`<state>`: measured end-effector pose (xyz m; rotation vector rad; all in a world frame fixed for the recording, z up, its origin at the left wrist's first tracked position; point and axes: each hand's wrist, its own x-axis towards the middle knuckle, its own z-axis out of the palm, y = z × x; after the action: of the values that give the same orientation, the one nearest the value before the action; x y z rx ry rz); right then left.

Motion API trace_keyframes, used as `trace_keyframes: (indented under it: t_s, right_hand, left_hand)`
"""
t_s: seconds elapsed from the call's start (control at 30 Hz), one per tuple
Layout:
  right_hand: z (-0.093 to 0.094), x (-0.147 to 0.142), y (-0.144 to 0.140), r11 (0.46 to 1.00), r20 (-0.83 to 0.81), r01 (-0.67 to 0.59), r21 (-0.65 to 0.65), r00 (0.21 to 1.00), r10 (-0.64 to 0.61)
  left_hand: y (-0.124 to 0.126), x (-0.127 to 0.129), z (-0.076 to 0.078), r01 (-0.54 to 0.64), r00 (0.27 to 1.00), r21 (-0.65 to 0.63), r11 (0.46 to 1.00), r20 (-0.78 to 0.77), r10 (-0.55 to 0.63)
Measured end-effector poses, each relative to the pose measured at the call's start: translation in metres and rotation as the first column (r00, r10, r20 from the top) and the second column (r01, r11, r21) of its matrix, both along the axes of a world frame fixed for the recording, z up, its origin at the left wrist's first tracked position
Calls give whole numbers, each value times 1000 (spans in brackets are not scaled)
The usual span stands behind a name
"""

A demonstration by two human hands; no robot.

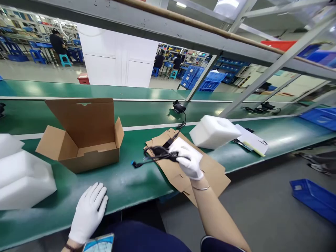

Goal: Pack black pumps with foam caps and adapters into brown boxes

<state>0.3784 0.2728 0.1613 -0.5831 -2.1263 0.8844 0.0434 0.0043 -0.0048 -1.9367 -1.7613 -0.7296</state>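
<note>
Two gloved hands are out. The right hand is closed around a black cable above flat cardboard. The left hand rests open, fingers spread, on the green table.

We count one open cardboard box at nine o'clock, three white foam blocks, two gloved hands.

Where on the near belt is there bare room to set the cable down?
Bare green belt lies between the open cardboard box and the flat cardboard, ahead of the left hand. It is crowded by the foam block and the right hand holding the black cable.
</note>
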Motion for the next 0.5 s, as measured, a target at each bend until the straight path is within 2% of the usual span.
trace_keyframes:
  t_s: [0.07, 0.13, 0.23, 0.33, 0.4, 0.5]
  right_hand:
    - [-15, -4, -17, 988, 73, -143, 55, 988, 138]
    - [-34, -12, -33, 953, 175, -228, 201, 965, 194]
    - [-73, -17, -47, 872, 249, -240, 426, 958, 142]
    - [-104, -6, -53, 862, 334, -168, 478, 943, -2]
    - [-113, 5, -55, 860, 403, -161, 485, 913, -57]
    - [-106, 17, -58, 839, 423, -205, 504, 906, -33]
  left_hand:
    - [1, 1, 3, 10, 1000, 1, 1000, -14, -10]
    - [1, 1, 4, 12, 1000, -5, 1000, -24, -12]
    - [-1, -2, 4, 13, 1000, -16, 1000, -17, -13]
    - [-6, -2, 7, 40, 999, -64, 997, 17, -39]
    - [-7, 4, 11, 75, 996, -114, 991, 59, -69]
    - [1, 26, 17, 199, 978, -168, 965, 88, -187]
